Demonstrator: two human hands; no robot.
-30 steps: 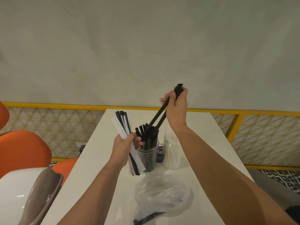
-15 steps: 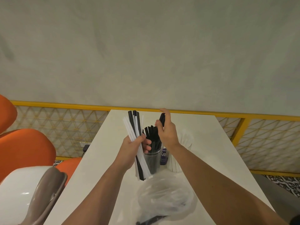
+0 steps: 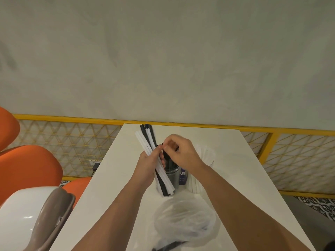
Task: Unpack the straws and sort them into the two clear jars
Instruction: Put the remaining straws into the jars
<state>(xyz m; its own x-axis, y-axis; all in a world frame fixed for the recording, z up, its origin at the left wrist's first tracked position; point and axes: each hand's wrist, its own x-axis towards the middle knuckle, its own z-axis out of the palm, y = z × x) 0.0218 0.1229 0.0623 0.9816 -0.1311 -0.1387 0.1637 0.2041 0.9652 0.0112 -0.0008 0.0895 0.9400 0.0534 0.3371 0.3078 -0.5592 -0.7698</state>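
White tabletop [image 3: 239, 165] filled the middle of the view. Above it, a bundle of black and white straws [image 3: 147, 137] stood nearly upright. Its long axis ran from its lower ends, in front of the left jar [image 3: 172, 177], up and away to tips leaning slightly left. The left hand [image 3: 147, 166] gripped the bundle round its middle, fingers and thumb curled about it. The right hand [image 3: 182, 151] was curled just beside the left thumb, its thumb and forefinger pinching a black straw [image 3: 161, 146]; whether that straw belonged to the bundle or the jar could not be told. The left jar held black straws, while the right jar [image 3: 197, 186] beside it held white ones. A crumpled clear plastic bag [image 3: 184, 221] lay nearer the camera. Beyond stood a yellow railing [image 3: 272, 132], and to the left orange chairs [image 3: 29, 169].
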